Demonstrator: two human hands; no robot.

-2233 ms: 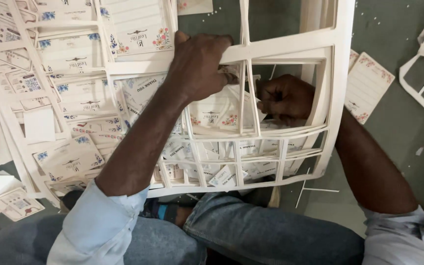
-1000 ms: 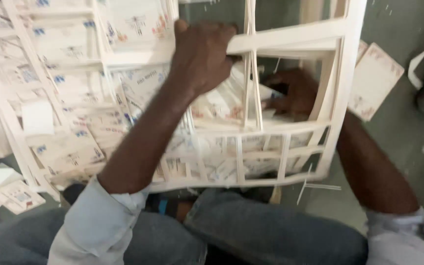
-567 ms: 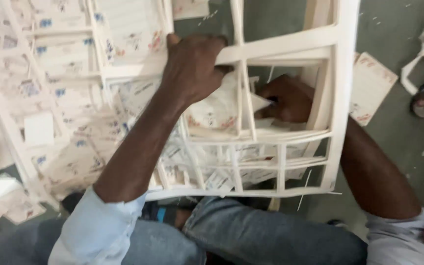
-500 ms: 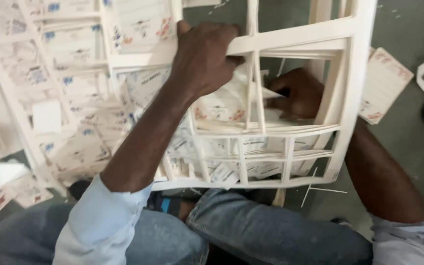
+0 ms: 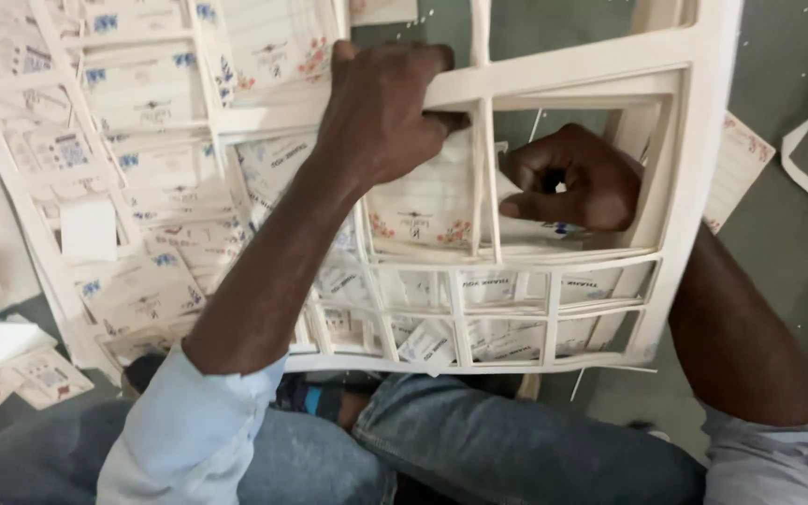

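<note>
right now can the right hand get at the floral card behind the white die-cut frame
Probably yes: the right hand is already through an open window of the white frame, beside the floral card; only a thin upright strip stands between.

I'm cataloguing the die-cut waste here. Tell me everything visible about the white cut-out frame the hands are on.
The frame is a cream card sheet punched into rectangular windows, leaving thin bars. It lies tilted over the lap and the loose cards. The left hand grips a crossbar from above; the right hand reaches through a window.
</note>
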